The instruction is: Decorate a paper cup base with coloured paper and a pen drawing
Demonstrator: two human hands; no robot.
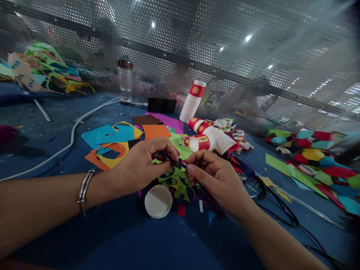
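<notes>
Nearest you is a bare stretch of dark blue tabletop [135, 243], with a white paper cup [158, 201] just below your hands, its round end facing you. To the cup's right lie a red scrap [181, 210] and a blue scrap [211, 216]. Above the cup, your left hand [149, 161], with a silver bracelet [83, 189] at its wrist, pinches a small dark piece [178, 162] between thumb and fingers, midway between your hands. Your right hand [209, 172] is curled beside it, thumb against fingers; whether it grips anything is unclear. Green scraps [180, 183] lie beneath. Beyond your left hand are a blue sheet [108, 135] and an orange sheet [156, 131]. A white cable [73, 133] curves across the left, and black cords [284, 213] run on the right, near multicoloured paper shapes [311, 153]. Farther off, red-and-white cups [201, 142] lie on their sides before a leaning cup stack [192, 101], a black phone [161, 105] and a clear bottle [125, 84]. A perforated screen [180, 33] stands behind everything.
</notes>
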